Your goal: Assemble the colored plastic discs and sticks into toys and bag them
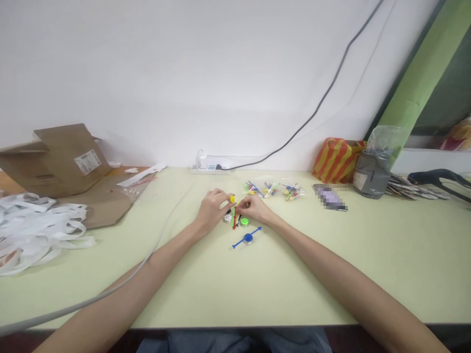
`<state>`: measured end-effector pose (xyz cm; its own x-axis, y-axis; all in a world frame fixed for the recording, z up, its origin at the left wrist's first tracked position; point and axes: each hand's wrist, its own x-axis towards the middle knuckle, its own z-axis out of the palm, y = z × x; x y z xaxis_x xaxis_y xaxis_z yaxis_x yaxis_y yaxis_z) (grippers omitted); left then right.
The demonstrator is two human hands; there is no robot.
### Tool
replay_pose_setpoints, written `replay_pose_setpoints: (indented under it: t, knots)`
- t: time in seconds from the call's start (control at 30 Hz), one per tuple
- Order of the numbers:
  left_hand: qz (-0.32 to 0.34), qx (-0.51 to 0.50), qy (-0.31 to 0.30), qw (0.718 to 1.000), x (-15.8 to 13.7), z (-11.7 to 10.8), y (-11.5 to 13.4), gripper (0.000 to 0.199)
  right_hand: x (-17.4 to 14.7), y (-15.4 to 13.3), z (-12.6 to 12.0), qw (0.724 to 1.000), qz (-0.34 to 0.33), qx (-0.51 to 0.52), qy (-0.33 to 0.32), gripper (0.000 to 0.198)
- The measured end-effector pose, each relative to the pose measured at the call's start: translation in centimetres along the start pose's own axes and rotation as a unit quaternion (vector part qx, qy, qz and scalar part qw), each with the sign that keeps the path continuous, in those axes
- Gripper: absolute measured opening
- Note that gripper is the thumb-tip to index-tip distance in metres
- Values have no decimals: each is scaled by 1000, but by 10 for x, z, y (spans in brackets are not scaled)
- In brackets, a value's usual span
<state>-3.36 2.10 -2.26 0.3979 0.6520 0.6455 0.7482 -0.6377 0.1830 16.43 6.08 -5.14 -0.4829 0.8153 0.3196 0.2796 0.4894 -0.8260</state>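
A small round yellow piece (232, 198) is pinched between the thumb and finger of my left hand (212, 210). Just to its right, the fingers of my right hand (253, 208) are pressed together over a bunch of small coloured arrows (234, 220); what they hold, if anything, is too small to make out. Beside the arrows lie a bright green round piece (244, 222) and a white round piece (227, 218), partly below my hands. Closer to me, a blue arrow spinner (248, 238) rests on the table, its arrow lying across a round base.
Clear bags of coloured arrows (270, 189) lie behind my hands, near a power strip (209, 169). Leftward are a cardboard box (69, 162) and white straps (37, 225). A phone (330, 197), striped bag (336, 159) and grey bag (371, 174) stand right. A cable (162, 230) crosses my left forearm.
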Motion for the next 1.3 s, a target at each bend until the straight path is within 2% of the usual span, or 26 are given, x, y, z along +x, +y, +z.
replay_pose_setpoints:
  t: [0.33,0.43,0.57,0.7,0.9,1.03,1.3]
  knots:
    - [-31,-6,18,999,0,-1,3,26,-2,-4,-7,994,-37,1,107,21]
    - [-39,-1,26,999,0,-1,3,25,-3,-3,-7,988,-63,-18,141,20]
    - [-43,-6,30,999,0,0,0,22,-7,-7,-4,979,-110,-63,157,12]
    - [-48,-12,20,999,-1,0,-1,22,-14,-17,0,958,-169,-132,188,10]
    - [-48,-22,12,999,-2,1,-3,21,-20,-23,-5,912,-201,-230,273,15]
    - [-50,-18,12,999,-3,2,-2,19,-21,-20,-15,901,-220,-258,273,16]
    - [-32,-13,-5,999,-4,1,2,20,-25,-23,-16,912,-205,-229,272,17]
